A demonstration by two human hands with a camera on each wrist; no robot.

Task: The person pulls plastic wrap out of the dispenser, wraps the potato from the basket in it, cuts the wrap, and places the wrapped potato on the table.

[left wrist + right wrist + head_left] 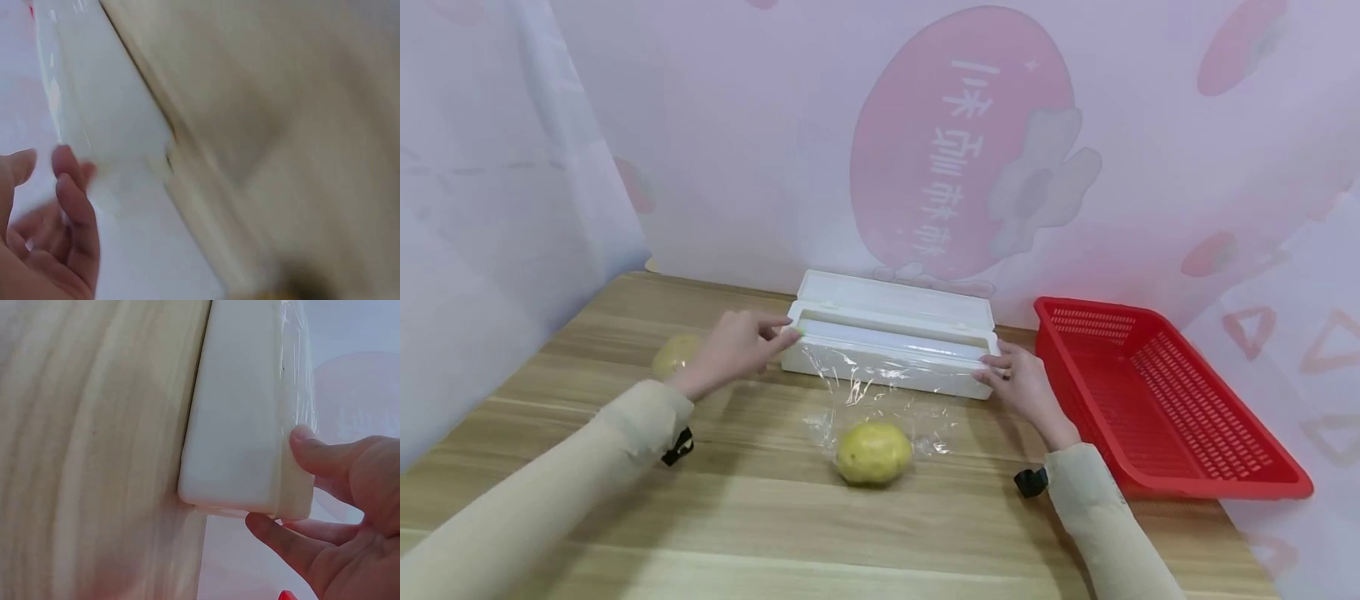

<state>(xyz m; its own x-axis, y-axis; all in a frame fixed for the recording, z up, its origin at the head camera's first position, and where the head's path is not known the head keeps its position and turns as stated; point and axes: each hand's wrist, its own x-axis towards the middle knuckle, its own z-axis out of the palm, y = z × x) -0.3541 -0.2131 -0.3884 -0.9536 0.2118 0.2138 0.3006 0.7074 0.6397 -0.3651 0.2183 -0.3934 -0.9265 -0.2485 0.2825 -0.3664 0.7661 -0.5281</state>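
A white cling film box [883,354] stands at the back of the table with its lid [895,300] raised, the film roll [887,335] showing inside. Clear cling film [880,400] hangs over its front and spreads on the table behind a yellow potato [874,452]. At the box's left end is my left hand [741,346], its thumb and bent fingers apart in the left wrist view. My right hand [350,506] grips the right end, thumb on the film along the front edge and fingers against the end face. A small green spot shows near the left fingertips.
A red perforated basket [1150,408] stands to the right, close to my right forearm. Another potato [675,356] lies at the left, partly behind my left wrist. A printed sheet [760,167] hangs along the table's back edge.
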